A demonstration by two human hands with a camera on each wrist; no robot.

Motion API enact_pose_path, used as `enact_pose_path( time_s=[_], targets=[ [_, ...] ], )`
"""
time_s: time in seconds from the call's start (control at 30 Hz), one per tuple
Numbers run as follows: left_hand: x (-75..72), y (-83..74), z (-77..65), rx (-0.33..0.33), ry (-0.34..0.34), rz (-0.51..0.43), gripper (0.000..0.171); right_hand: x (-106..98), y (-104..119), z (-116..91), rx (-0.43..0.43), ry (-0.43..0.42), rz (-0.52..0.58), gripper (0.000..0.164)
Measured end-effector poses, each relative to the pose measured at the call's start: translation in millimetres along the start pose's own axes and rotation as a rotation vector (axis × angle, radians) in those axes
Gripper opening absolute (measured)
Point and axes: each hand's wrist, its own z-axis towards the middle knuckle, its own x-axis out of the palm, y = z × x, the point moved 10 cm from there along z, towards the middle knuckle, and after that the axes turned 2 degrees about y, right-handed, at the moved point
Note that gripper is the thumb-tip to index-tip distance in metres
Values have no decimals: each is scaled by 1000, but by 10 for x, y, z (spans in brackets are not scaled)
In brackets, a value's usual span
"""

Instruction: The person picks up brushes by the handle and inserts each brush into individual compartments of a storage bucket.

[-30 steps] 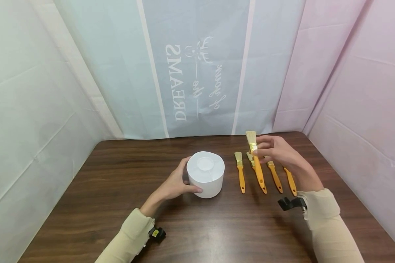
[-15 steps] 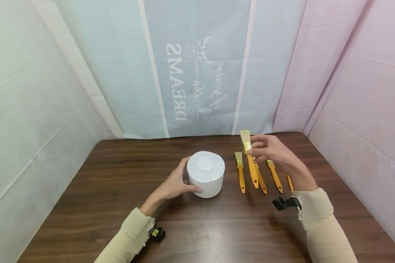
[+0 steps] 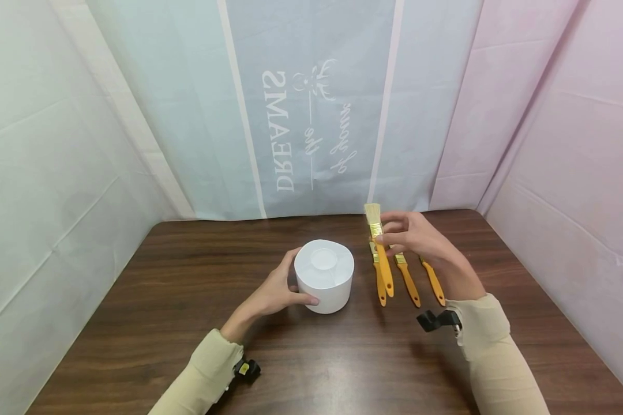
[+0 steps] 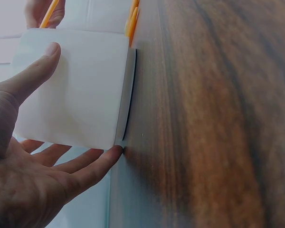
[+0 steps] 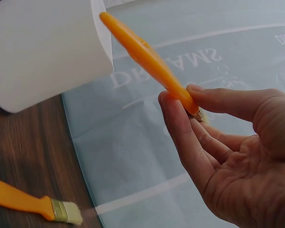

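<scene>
My left hand point(image 3: 277, 291) holds a white rounded container point(image 3: 334, 297) upright on the table, thumb on its near wall and fingers round its left side. In the left wrist view the thumb lies flat along the white wall. My right hand point(image 3: 407, 233) pinches a paintbrush point(image 3: 386, 274) between thumb and fingers close to its metal band. Its pale bristles point up and its yellow handle slants down. The brush is raised right of the container and overlaps another paintbrush point(image 3: 381, 294) lying below. In the right wrist view the handle point(image 5: 147, 59) tip overlaps the container's edge.
Two more yellow-handled paintbrushes, a middle brush point(image 3: 409, 285) and a right-hand brush point(image 3: 434, 284), lie on the dark wooden table point(image 3: 228, 242). My right hand and wrist hide parts of that row. A printed pale blue cloth point(image 3: 311, 144) hangs behind the table.
My right hand has carried the raised paintbrush leftward, from above the middle of the row to over the leftmost brush. The left hand and container have stayed put.
</scene>
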Motion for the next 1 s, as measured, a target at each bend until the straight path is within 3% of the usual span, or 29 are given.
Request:
enact_pose_path(
  time_s=[0.37,1.0],
  targets=[
    [-1,-4,2,9,-4,3,113,141,114,34,-35,11,16,63],
    [8,-1,-7,-3,-8,16,112,400,158,91,-25,29,59,65]
  ],
)
